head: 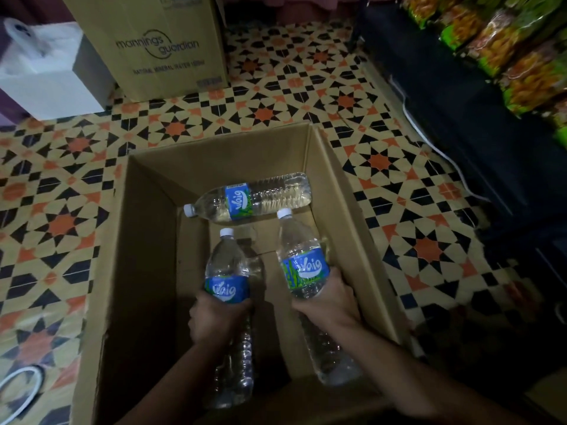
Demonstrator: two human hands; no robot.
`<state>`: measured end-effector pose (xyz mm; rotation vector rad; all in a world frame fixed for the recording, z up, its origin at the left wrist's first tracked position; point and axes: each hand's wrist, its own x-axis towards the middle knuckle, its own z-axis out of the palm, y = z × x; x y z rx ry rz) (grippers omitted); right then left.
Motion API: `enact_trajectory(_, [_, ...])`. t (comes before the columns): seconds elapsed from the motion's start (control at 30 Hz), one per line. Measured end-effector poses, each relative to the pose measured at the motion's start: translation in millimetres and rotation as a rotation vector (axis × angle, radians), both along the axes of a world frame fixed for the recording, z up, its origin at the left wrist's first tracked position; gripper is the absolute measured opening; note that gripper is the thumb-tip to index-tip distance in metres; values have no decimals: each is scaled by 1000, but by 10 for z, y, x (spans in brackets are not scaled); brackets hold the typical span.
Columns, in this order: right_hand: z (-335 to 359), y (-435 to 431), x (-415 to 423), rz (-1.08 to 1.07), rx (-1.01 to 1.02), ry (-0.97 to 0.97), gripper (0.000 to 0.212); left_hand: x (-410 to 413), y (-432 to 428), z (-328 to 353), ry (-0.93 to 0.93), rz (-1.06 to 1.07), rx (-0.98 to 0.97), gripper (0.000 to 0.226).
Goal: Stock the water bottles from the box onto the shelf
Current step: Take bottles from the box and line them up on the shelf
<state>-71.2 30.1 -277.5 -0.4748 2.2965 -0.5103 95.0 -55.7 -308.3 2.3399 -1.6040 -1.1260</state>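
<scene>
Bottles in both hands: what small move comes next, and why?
Probably lift both bottles straight up out of the box, then toward the shelf at right. The left hand and right hand each grip one at its label, inside the box walls; a third bottle lies beyond.

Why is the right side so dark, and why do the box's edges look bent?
Head view: the dim light reaches the tiled floor and open box but leaves the shelf at right in shadow; the wide-angle lens bows the box's edges; the lying bottle shows small glints; labels on the left-hand bottle and right-hand bottle read sharp.
</scene>
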Motion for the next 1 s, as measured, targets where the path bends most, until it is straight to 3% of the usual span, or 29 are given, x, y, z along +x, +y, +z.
enact_trajectory(0.2, [689,143,-66,17,-234,-51,80,-228,147,639,237,-90,-234,81])
enact_trajectory(0.33, [1360,272,-217,26,-347,-29,64,-471,198,1261,408,-136,-315,74])
enact_trajectory(0.67, [2960,875,-539,-221,-549,397,77,-1263,579,2895,802,-302,-508,74])
enact_trajectory(1.0, [3657,2049,-748,-596,-732,632,72,-2031,1594,4067,1081,-569,-584,74])
